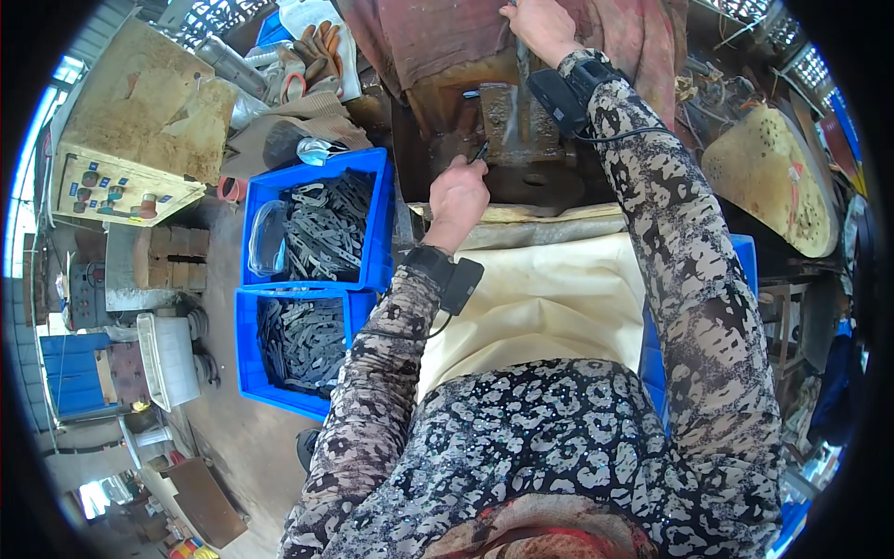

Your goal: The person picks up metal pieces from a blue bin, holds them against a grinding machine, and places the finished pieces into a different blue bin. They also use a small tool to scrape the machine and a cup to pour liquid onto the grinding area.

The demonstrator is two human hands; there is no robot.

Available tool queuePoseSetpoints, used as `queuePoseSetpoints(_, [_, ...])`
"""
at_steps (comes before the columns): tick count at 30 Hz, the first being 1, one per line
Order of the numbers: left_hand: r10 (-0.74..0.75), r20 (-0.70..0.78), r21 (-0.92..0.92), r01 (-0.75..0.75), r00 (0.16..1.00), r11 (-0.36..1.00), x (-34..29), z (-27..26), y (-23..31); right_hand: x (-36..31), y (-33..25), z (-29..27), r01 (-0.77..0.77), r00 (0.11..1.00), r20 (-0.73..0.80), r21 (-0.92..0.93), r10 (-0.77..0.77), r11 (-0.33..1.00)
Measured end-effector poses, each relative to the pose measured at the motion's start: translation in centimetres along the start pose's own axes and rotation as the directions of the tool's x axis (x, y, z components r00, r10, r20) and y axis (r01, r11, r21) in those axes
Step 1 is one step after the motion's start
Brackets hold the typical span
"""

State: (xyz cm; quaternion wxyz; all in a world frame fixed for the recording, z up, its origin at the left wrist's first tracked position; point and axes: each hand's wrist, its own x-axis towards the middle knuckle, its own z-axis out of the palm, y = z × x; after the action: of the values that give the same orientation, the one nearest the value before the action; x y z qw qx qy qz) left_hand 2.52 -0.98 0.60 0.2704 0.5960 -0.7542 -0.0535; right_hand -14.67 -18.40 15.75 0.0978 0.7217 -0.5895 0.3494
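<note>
Workshop, metalworking by appearance. Evidence: grimy, wet machine (503,126) at front, reddish cloth (428,33) draped over it; two blue bins (377,224) at left, both loaded with many flat grey metal parts (321,228); stained control box (140,112) fitted with knobs (114,194); work gloves (318,51) on a cluttered pile; floor (242,373) brownish, bare, marked.

Two blue crates (377,228), loose grey metal strips (321,228) heaped inside, brown floor (222,405) alongside
</note>
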Motion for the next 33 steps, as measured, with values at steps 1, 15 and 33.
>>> queuePoseSetpoints(1, [0.006,-0.027,-0.002,-0.006,1.0,1.0,-0.02,0.01,0.0,0.0,0.01,0.01,0.0,1.0,0.0,0.0,0.0,1.0])
queuePoseSetpoints(15, [0.0,-0.005,-0.004,0.0,1.0,1.0,-0.02,-0.02,0.04,0.07,-0.11,-0.1,-0.011,1.0,0.012,0.013,0.011,1.0])
queuePoseSetpoints(33, [-0.016,0.003,-0.011,0.016,1.0,1.0,-0.03,-0.15,0.22,-0.08,0.09,0.08,0.008,1.0,-0.015,0.013,-0.008,1.0])
